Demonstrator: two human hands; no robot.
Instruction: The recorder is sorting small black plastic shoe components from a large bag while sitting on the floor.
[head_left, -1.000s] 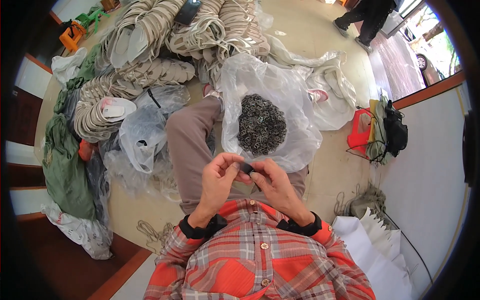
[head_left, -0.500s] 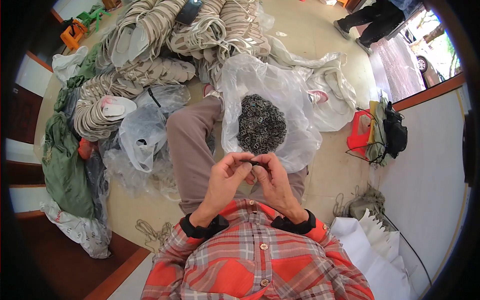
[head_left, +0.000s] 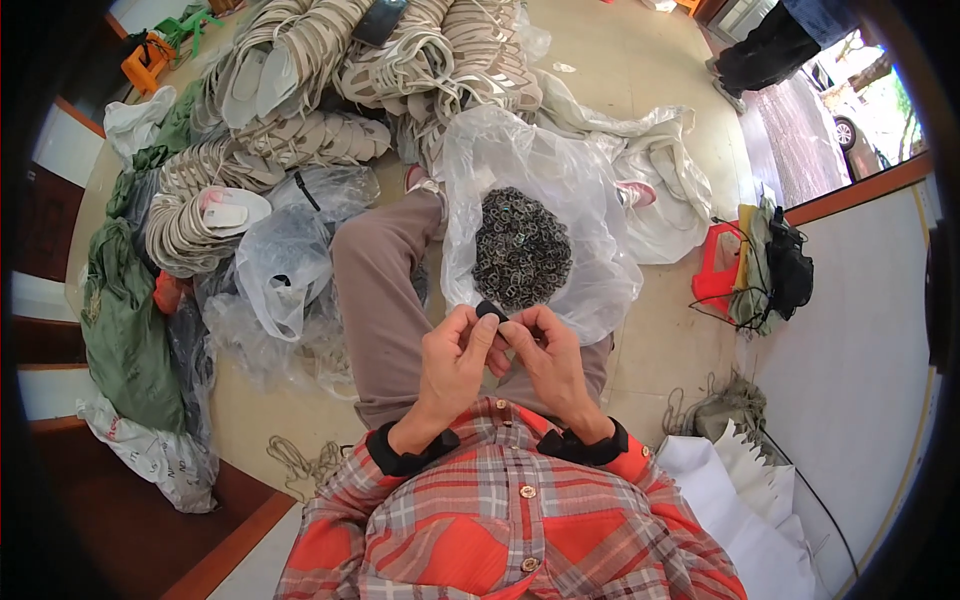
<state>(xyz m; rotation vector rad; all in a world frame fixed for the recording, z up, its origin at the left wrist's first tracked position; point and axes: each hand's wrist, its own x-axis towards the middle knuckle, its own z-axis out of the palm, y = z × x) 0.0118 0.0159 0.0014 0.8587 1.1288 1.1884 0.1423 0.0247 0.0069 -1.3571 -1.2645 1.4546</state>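
I sit with both hands raised over my lap. My left hand (head_left: 455,360) and my right hand (head_left: 545,355) pinch a small dark piece (head_left: 490,311) between their fingertips. Just beyond them an open clear plastic bag (head_left: 590,200) rests on my right knee, holding a heap of small dark ring-like parts (head_left: 520,250). My brown trouser leg (head_left: 375,280) stretches out to the left.
Bundles of pale sole-like pieces tied with cord (head_left: 300,60) pile up ahead. Clear bags (head_left: 280,270) and a green sack (head_left: 125,330) lie at left. A red stool (head_left: 715,270) with dark bags stands at right, a white stack (head_left: 740,480) beside me. Another person's legs (head_left: 770,45) are far right.
Both hands have stayed close together over the lap, working the small dark piece; the fingers have shifted slightly and the piece now shows above the fingertips.
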